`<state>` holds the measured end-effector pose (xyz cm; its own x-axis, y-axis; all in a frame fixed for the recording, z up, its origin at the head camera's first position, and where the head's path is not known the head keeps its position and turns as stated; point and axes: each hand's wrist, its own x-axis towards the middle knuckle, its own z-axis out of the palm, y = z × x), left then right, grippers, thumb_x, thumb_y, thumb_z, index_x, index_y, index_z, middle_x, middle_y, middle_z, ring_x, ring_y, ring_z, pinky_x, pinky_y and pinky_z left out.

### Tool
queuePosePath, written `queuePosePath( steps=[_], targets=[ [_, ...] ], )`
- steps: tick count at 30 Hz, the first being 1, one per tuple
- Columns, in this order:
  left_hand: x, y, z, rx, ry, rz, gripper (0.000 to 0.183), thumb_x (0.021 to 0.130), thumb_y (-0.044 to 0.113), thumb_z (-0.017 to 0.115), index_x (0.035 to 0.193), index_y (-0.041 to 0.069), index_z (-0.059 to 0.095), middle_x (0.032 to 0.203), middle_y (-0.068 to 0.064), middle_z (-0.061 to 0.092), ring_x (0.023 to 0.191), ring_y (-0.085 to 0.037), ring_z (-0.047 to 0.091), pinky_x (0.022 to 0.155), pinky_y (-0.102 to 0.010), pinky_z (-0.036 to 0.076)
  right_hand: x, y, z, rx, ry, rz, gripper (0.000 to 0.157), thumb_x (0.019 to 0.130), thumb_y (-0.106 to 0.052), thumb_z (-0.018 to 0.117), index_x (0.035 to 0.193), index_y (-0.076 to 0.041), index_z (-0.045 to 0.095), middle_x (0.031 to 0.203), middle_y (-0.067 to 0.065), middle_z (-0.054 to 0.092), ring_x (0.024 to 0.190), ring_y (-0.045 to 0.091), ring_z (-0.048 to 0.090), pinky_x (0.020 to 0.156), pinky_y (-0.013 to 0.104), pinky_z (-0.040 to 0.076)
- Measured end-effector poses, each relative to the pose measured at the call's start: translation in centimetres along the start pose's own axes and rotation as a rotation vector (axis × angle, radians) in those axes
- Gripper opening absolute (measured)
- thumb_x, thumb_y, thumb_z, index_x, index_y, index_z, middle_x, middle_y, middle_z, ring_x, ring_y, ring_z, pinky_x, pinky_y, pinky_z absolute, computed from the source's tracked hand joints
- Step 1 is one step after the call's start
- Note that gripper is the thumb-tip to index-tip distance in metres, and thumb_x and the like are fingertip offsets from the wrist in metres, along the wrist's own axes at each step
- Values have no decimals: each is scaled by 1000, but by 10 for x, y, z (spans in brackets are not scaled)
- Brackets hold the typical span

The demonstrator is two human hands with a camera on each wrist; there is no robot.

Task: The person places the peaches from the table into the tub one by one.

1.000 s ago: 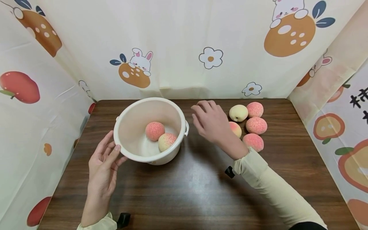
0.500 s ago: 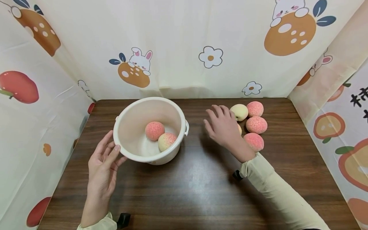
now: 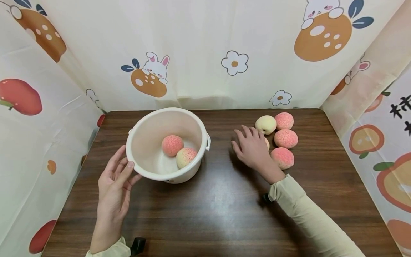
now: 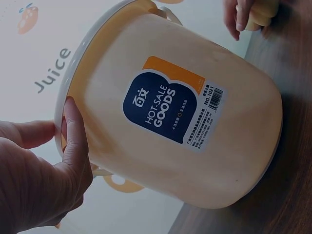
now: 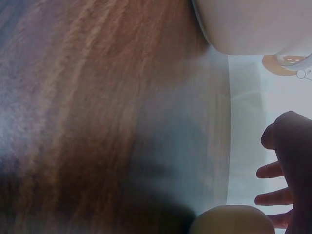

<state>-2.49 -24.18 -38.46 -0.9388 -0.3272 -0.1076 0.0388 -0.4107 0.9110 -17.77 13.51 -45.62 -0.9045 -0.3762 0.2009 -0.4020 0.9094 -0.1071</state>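
Note:
My left hand pinches the rim of a white plastic bucket between thumb and fingers. Inside the bucket lie a pink peach and a pale peach with pink speckles. Over on the right, my right hand hovers with spread, lightly bent fingers above a yellowish peach, most of which it hides in the head view. In the right wrist view a pale round fruit lies below the fingers, which are not closed round it. A pale yellow peach sits just beyond the fingertips.
Three pink peaches stand in a column at the right: the far one, the middle one and the near one. The brown wooden table meets a printed curtain behind and at both sides.
My right hand has moved right, away from the bucket, and come down over the yellowish peach. The left hand and the bucket have stayed in place.

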Motion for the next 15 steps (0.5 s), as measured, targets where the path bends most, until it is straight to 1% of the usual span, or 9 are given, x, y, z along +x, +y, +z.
queuePosePath(
  steps=[5, 7, 11, 15],
  targets=[
    [0, -1, -1, -6, 0, 0, 57, 102, -6, 59, 155, 7, 45, 126, -11, 64, 104, -14, 74, 76, -26, 66, -3, 2, 6, -15, 1, -2, 46, 106, -39, 52, 140, -8, 60, 147, 23, 56, 132, 47, 51, 109, 68, 42],
    [0, -1, -1, -8, -1, -1, 57, 102, -5, 59, 156, 7, 45, 126, -11, 64, 105, -14, 74, 76, -26, 66, -4, 4, 7, -17, 8, 2, 46, 105, -39, 53, 138, -8, 62, 146, 23, 57, 131, 47, 51, 111, 67, 41],
    [0, -1, 0, -12, 1, -3, 57, 102, -5, 60, 155, 7, 45, 126, -11, 64, 104, -13, 74, 76, -27, 66, -8, 9, 9, -36, 28, 11, 42, 104, -37, 55, 131, -6, 64, 136, 23, 62, 128, 47, 52, 112, 66, 41],
    [0, 0, 0, -14, 3, -1, 57, 102, -6, 60, 155, 7, 46, 126, -11, 64, 103, -13, 74, 76, -27, 66, -12, 14, 10, -54, 34, 25, 38, 104, -35, 56, 126, -5, 66, 128, 23, 65, 125, 47, 54, 108, 67, 45]
  ],
)
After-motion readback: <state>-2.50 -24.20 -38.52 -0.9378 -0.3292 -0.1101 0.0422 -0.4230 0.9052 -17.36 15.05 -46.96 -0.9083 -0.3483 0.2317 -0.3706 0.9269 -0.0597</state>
